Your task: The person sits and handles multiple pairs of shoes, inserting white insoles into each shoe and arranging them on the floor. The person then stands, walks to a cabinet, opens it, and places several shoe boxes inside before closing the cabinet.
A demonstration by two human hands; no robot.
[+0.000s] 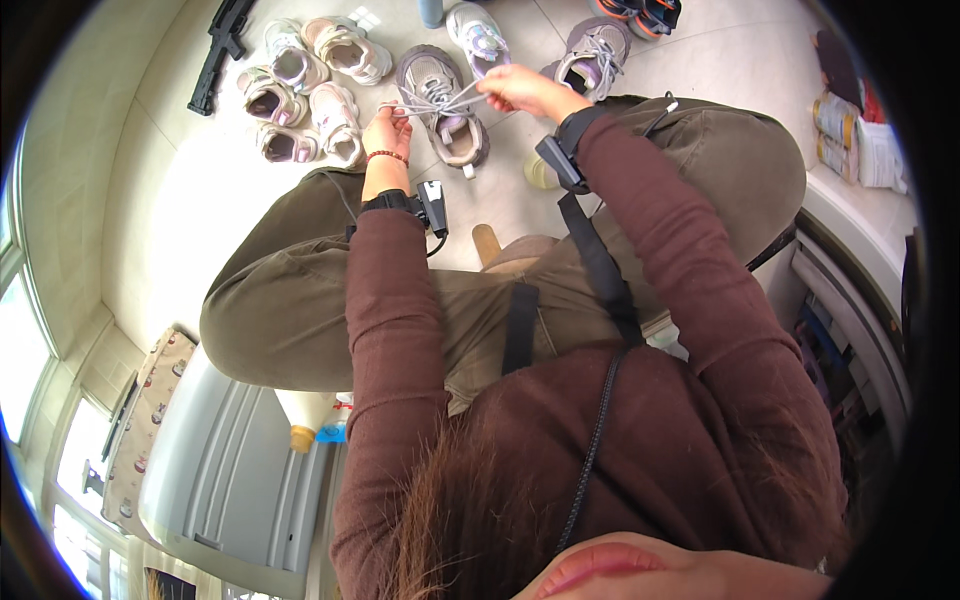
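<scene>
A grey lace-up sneaker (pixel 431 71) stands on the tiled floor before me, its heel towards me. Its grey shoelace (pixel 442 106) is drawn out to both sides above the tongue, with crossed strands in the middle. My left hand (pixel 388 133) pinches one side of the lace, left of the shoe. On the right, my right hand (pixel 523 88) holds the other side between thumb and fingers. Beyond my right hand is a similar grey sneaker (pixel 600 56) with its lace on top. A pale sneaker with a round dial (pixel 484 45) stands between the two.
Several pale sneakers (pixel 330 41) stand at the left, near a black toy gun (pixel 225 45). Black-and-orange shoes (pixel 652 19) and a blue cylindrical object (pixel 430 11) lie at the top. Cans (pixel 836 120) stand on a ledge at right. My bent legs flank the floor area.
</scene>
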